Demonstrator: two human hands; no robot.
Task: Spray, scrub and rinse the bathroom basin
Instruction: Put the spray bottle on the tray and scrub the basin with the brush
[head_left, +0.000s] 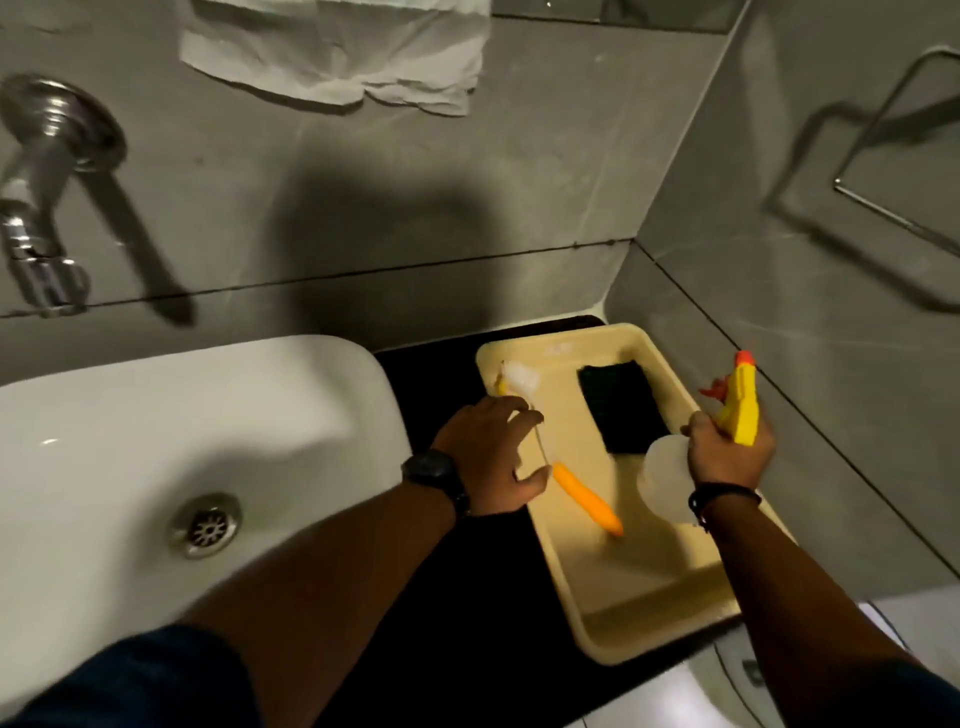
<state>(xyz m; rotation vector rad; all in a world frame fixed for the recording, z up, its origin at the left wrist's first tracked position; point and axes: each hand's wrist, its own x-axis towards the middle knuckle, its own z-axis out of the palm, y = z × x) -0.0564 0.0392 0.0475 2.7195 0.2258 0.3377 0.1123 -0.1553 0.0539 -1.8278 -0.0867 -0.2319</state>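
Observation:
The white basin (130, 441) fills the lower left, its metal drain (206, 526) showing. A cream tray (649, 613) lies on the black counter to its right. In the tray lie a brush with an orange handle (587, 499) and white bristles (519, 378), and a dark scrub pad (621, 405). My left hand (491, 457) hovers over the brush's thin shaft with fingers spread, not gripping it. My right hand (727, 457) holds a spray bottle (740, 410) with a yellow and orange trigger head above the tray's right side; its pale body shows below my hand.
A chrome tap (47, 171) juts from the grey wall at upper left. A white towel (337, 52) hangs above. A metal wire holder (898, 156) is fixed to the right wall. The black counter (431, 374) surrounds the tray.

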